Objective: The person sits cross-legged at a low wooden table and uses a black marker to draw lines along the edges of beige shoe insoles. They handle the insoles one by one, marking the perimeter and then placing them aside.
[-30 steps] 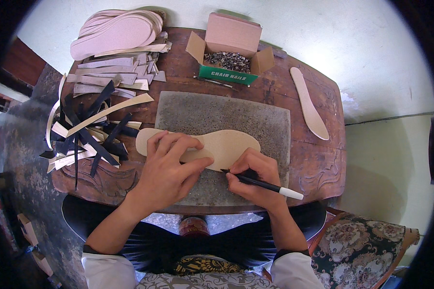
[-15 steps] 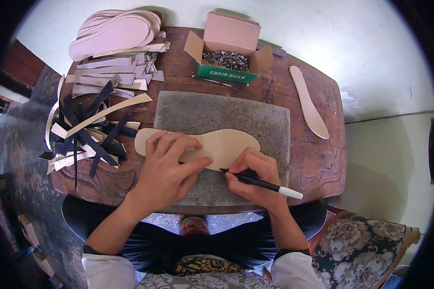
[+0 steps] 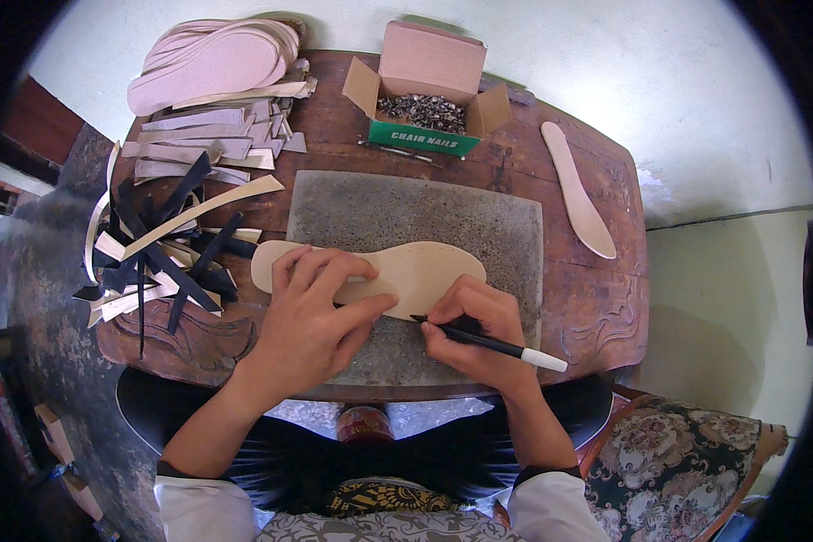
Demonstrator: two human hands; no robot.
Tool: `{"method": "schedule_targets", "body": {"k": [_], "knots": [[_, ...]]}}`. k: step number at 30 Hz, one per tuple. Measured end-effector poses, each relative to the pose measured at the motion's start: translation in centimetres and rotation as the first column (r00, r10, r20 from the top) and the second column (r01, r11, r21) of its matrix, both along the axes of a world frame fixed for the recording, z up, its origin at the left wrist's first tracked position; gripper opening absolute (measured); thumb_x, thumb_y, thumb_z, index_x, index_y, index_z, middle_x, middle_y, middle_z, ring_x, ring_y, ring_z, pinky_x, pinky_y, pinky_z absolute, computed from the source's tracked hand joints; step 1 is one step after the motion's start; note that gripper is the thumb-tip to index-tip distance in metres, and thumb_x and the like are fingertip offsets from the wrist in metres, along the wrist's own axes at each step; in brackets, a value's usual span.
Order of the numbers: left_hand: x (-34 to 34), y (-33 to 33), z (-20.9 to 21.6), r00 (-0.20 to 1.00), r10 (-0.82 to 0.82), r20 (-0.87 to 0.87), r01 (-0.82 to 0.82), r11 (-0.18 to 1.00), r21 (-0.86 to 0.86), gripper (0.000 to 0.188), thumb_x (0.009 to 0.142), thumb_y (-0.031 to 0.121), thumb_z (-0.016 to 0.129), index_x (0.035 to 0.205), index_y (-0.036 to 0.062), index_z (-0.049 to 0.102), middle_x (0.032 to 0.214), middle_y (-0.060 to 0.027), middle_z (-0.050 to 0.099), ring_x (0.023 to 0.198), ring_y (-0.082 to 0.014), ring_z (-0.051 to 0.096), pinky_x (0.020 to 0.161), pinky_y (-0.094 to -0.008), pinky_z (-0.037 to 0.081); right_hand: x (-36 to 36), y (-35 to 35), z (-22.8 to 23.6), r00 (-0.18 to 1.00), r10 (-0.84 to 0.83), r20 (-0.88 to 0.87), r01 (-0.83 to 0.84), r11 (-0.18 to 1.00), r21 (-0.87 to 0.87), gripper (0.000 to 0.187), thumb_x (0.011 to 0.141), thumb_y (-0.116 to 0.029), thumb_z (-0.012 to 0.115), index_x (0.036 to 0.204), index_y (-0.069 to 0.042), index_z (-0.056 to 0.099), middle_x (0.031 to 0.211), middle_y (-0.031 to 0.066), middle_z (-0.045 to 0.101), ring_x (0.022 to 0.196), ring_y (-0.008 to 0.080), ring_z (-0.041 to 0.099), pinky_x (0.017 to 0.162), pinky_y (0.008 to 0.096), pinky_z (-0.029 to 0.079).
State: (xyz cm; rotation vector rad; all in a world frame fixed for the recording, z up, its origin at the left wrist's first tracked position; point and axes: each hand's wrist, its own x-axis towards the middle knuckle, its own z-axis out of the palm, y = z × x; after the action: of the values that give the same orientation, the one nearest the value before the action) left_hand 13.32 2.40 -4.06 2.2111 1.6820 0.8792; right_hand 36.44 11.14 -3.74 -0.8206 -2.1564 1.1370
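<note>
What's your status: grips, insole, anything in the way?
Left-hand grip spread on pale insole. Right-hand grip closed on black pen, tip at insole's near edge. Insole on gray slab, left end overhanging. Strip pile close by that end.

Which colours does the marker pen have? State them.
The marker pen is black with a white rear end, best seen in the head view.

beige insole (image 3: 429, 269) | flat, crosswise on grey slab (image 3: 406, 208) | black white-ended pen (image 3: 488, 344) | slanted, tip at insole's near edge
</note>
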Motion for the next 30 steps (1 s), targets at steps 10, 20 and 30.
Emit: {"method": "schedule_targets", "body": {"k": [10,20,30], "knots": [[0.1,0.1,0.2,1.000,0.008,0.001,-0.008,1.000,0.008,0.035,0.074,0.009,0.080,0.107,0.0201,0.080,0.120,-0.0046,0.063,0.118,-0.0290,0.056,0.106,-0.0472,0.035,0.4,0.2,0.0,0.999,-0.012,-0.035,0.010,0.999,-0.051,0.019,0.073,0.003,0.080,0.082,-0.002,0.064,0.080,0.0080,0.067,0.072,0.0168,0.066,0.064,0.0286,0.050],[-0.3,0.1,0.0,1.000,-0.013,0.026,0.013,1.000,-0.021,0.033,0.077,0.011,0.078,0.109,0.0213,0.078,0.123,-0.0054,0.061,0.118,-0.0287,0.055,0.107,-0.0486,0.034,1.7,1.1,-0.8,0.991,-0.052,-0.126,0.038,0.993,-0.108,0.019,0.073,0.001,0.081,0.082,-0.004,0.064,0.080,0.0057,0.066,0.071,0.0155,0.066,0.064,0.0281,0.052],[-0.1,0.2,0.1,1.000,-0.009,0.011,0.009,1.000,-0.001,0.033,0.077,0.011,0.079,0.108,0.0212,0.078,0.122,-0.0045,0.061,0.118,-0.0279,0.055,0.105,-0.0481,0.036,1.4,0.9,-0.2,0.998,0.013,-0.068,-0.014,1.000,-0.013,0.017,0.073,-0.001,0.080,0.080,-0.004,0.065,0.080,0.0073,0.067,0.071,0.0184,0.067,0.064,0.0295,0.053]]}}
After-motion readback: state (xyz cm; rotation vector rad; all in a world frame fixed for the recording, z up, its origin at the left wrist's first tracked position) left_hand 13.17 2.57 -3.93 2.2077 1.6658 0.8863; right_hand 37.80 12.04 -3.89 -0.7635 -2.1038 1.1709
